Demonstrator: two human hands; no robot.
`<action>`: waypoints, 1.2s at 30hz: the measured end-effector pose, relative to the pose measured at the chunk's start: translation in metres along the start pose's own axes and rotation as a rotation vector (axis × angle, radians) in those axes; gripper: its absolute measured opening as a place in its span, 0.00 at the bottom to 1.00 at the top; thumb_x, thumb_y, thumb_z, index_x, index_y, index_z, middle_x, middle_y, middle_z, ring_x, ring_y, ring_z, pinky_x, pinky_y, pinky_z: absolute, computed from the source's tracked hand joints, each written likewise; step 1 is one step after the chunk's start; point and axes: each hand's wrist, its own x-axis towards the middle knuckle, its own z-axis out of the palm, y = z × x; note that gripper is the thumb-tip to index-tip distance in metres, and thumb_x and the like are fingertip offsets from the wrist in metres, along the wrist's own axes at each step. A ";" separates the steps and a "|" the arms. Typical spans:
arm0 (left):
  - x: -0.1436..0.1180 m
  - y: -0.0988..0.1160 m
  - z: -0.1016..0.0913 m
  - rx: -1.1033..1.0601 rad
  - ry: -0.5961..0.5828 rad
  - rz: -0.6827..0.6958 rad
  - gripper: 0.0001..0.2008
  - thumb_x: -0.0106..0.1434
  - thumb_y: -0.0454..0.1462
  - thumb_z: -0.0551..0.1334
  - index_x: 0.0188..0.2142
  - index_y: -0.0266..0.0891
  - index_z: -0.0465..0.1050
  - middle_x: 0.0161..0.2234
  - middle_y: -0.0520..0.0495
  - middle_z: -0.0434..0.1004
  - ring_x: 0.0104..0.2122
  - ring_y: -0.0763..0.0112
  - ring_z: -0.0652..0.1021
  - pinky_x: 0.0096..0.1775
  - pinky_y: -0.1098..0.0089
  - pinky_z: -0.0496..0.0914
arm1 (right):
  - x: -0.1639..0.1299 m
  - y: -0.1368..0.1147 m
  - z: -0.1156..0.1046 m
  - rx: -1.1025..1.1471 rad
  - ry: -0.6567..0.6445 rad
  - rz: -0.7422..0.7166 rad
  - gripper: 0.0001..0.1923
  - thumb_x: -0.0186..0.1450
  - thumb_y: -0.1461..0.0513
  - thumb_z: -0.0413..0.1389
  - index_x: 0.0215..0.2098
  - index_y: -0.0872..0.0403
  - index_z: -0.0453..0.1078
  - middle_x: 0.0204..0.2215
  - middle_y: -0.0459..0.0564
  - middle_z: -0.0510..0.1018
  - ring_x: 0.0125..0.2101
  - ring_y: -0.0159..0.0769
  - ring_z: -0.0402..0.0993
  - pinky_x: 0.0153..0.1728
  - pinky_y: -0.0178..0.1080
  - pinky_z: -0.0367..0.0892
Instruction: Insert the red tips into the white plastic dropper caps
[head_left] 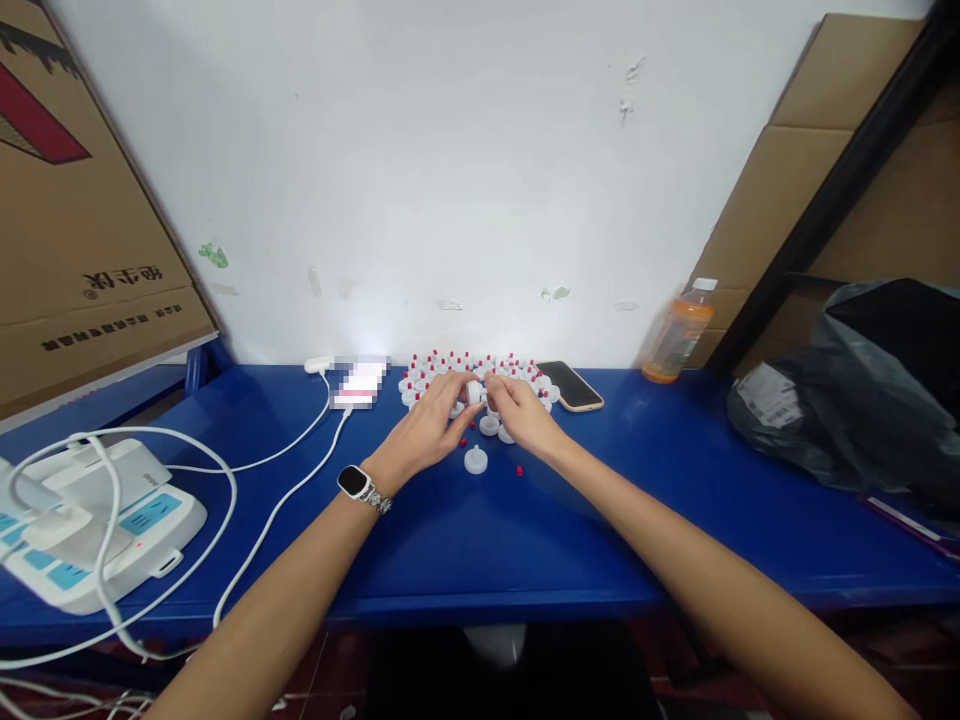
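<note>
Blue tabletop [525, 540] nearest, with one loose white cap [475, 460] and a red plug [519, 470]. Beyond, left hand [427, 425] and right hand [521, 410] meet, fingers pinching a cap [475, 392] together. Steady it squarely, I'd judge. Finished caps [450, 368] cluster behind.

Single head-worn view, looking forward and down across the blue bench [600, 520] toward the white wall [465, 160] at its far edge; near edge close below.
</note>
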 end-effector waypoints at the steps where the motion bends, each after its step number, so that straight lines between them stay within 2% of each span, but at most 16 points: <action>1: 0.001 -0.001 -0.002 -0.024 0.004 -0.035 0.15 0.72 0.46 0.51 0.52 0.40 0.63 0.38 0.45 0.70 0.39 0.64 0.72 0.43 0.64 0.68 | 0.000 0.000 -0.002 -0.002 0.021 -0.002 0.28 0.69 0.41 0.39 0.22 0.51 0.53 0.18 0.42 0.58 0.22 0.31 0.55 0.26 0.36 0.54; 4: 0.002 -0.009 -0.011 -0.108 0.048 -0.196 0.16 0.73 0.48 0.47 0.42 0.40 0.65 0.31 0.50 0.68 0.31 0.69 0.70 0.35 0.67 0.66 | 0.000 0.002 -0.013 -0.054 0.092 0.005 0.26 0.71 0.45 0.39 0.23 0.51 0.53 0.19 0.43 0.60 0.23 0.32 0.57 0.27 0.36 0.55; 6: 0.002 -0.017 -0.017 -0.127 0.082 -0.246 0.16 0.72 0.49 0.48 0.41 0.40 0.66 0.30 0.51 0.68 0.29 0.70 0.69 0.33 0.68 0.65 | -0.001 0.006 -0.020 -0.146 0.063 0.000 0.24 0.72 0.48 0.40 0.23 0.51 0.55 0.20 0.43 0.62 0.24 0.32 0.59 0.28 0.36 0.56; 10: 0.000 -0.026 -0.023 -0.036 0.011 -0.196 0.16 0.65 0.47 0.59 0.47 0.40 0.69 0.39 0.47 0.75 0.34 0.66 0.74 0.37 0.66 0.68 | -0.005 0.011 -0.018 -0.422 -0.138 -0.121 0.16 0.70 0.54 0.49 0.28 0.53 0.66 0.28 0.46 0.72 0.33 0.35 0.67 0.40 0.38 0.58; 13: -0.001 -0.029 -0.022 0.018 -0.064 -0.163 0.15 0.63 0.45 0.61 0.47 0.41 0.71 0.41 0.45 0.77 0.37 0.64 0.75 0.40 0.64 0.69 | -0.006 0.010 -0.012 -0.515 -0.187 -0.150 0.14 0.70 0.54 0.51 0.33 0.53 0.72 0.32 0.48 0.75 0.39 0.37 0.69 0.47 0.42 0.57; 15: -0.002 -0.030 -0.022 0.029 -0.089 -0.155 0.14 0.62 0.44 0.61 0.45 0.41 0.71 0.39 0.47 0.77 0.37 0.64 0.75 0.40 0.64 0.69 | -0.007 0.009 -0.014 -0.476 -0.183 -0.132 0.13 0.70 0.54 0.50 0.37 0.52 0.72 0.31 0.47 0.76 0.36 0.36 0.70 0.44 0.40 0.58; 18: -0.003 -0.029 -0.025 0.019 -0.101 -0.170 0.14 0.60 0.43 0.63 0.43 0.41 0.71 0.36 0.48 0.76 0.35 0.65 0.75 0.39 0.65 0.68 | -0.018 0.007 -0.028 -0.446 -0.158 -0.062 0.11 0.70 0.56 0.48 0.42 0.52 0.69 0.27 0.44 0.75 0.28 0.33 0.69 0.34 0.36 0.59; 22: -0.002 -0.022 -0.026 -0.008 -0.136 -0.191 0.12 0.60 0.43 0.63 0.42 0.41 0.71 0.36 0.49 0.76 0.35 0.67 0.75 0.38 0.66 0.67 | -0.052 0.004 -0.048 -0.691 -0.184 0.026 0.08 0.66 0.56 0.53 0.41 0.51 0.65 0.22 0.43 0.73 0.23 0.35 0.67 0.27 0.36 0.52; 26: 0.000 -0.015 -0.022 -0.020 -0.140 -0.184 0.14 0.60 0.45 0.63 0.42 0.41 0.71 0.35 0.49 0.76 0.34 0.67 0.74 0.37 0.66 0.67 | -0.074 0.003 -0.051 -0.834 -0.290 0.014 0.08 0.64 0.63 0.51 0.42 0.51 0.63 0.27 0.47 0.75 0.26 0.38 0.70 0.26 0.38 0.50; 29: 0.000 -0.014 -0.018 -0.025 -0.154 -0.189 0.14 0.60 0.45 0.64 0.42 0.40 0.71 0.35 0.49 0.75 0.33 0.68 0.74 0.36 0.67 0.67 | -0.073 0.004 -0.045 -0.772 -0.360 -0.030 0.09 0.63 0.67 0.48 0.42 0.51 0.62 0.28 0.47 0.75 0.28 0.37 0.71 0.28 0.37 0.52; 36: -0.002 -0.019 -0.022 -0.023 -0.181 -0.214 0.16 0.61 0.47 0.63 0.43 0.40 0.71 0.32 0.50 0.74 0.32 0.68 0.74 0.36 0.68 0.67 | -0.058 0.001 -0.034 -0.666 -0.419 -0.073 0.09 0.64 0.67 0.49 0.43 0.52 0.62 0.25 0.45 0.73 0.25 0.34 0.69 0.28 0.35 0.53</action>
